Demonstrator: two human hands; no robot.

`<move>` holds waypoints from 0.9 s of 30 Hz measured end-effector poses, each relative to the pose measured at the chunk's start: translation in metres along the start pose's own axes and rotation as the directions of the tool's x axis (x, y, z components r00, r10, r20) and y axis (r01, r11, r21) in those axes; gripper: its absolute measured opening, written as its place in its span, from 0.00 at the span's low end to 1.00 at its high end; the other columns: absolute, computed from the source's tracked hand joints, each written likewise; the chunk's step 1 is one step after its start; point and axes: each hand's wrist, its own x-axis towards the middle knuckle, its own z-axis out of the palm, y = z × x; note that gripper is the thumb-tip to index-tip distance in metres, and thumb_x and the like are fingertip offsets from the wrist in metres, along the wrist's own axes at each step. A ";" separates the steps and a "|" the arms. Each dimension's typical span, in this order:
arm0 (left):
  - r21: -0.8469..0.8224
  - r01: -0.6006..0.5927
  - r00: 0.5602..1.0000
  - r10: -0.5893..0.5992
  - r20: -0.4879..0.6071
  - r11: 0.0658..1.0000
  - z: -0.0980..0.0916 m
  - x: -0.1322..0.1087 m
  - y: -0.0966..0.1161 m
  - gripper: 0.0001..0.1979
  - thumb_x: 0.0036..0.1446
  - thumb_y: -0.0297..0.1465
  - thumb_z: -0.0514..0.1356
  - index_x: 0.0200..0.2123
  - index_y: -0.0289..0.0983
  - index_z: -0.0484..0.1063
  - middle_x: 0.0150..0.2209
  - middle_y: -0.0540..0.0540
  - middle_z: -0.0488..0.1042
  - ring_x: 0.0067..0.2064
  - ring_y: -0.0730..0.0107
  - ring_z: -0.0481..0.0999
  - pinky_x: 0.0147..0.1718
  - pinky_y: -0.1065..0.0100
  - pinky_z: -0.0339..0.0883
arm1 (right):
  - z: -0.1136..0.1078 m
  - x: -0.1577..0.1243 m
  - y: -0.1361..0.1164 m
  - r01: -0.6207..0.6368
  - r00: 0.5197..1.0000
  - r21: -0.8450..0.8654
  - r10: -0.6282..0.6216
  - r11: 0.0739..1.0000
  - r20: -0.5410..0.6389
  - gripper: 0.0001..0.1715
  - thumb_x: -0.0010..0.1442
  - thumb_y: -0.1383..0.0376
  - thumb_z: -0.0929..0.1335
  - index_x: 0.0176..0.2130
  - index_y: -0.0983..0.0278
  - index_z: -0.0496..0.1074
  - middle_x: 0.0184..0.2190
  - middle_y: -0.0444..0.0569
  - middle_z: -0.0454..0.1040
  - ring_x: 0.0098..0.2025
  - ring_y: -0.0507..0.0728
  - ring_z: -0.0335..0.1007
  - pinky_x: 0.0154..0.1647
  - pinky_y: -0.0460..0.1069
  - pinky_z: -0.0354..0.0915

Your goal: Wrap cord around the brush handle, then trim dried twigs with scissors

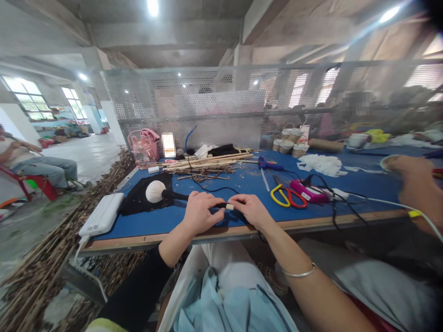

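Note:
A white, round, brush-like head [155, 191] on a dark stem [179, 196] lies toward the left, partly over a black cloth [141, 196]. My left hand [201, 213] is closed around the stem, thumb and fingers gripping it near its right part. At the stem's right end a short pale piece [229, 207] shows. Beside it, my right hand [252, 211] pinches at that end with thumb and forefinger. Whether a thin strip lies between those fingertips is too small to make out. Both hands hover just over the front edge of the blue tabletop [148, 226].
Behind lie thin wooden sticks [211, 163] and a blue glue gun [268, 165]. Scissors [289, 196] and a magenta power strip [309, 191] sit to the right. A white power bank [102, 214] rests at the left corner. A co-worker's hand [415, 180] is at far right.

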 end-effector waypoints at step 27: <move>0.034 -0.002 1.000 0.002 0.011 0.999 0.002 -0.001 -0.003 0.12 0.51 0.39 0.57 0.37 0.43 0.75 0.30 0.49 0.75 0.35 0.68 0.71 0.39 0.62 0.51 | -0.001 -0.003 -0.009 0.147 0.989 -0.061 -0.148 0.987 -0.018 0.12 0.52 0.59 0.66 0.29 0.64 0.76 0.28 0.46 0.76 0.32 0.54 0.70 0.36 0.47 0.62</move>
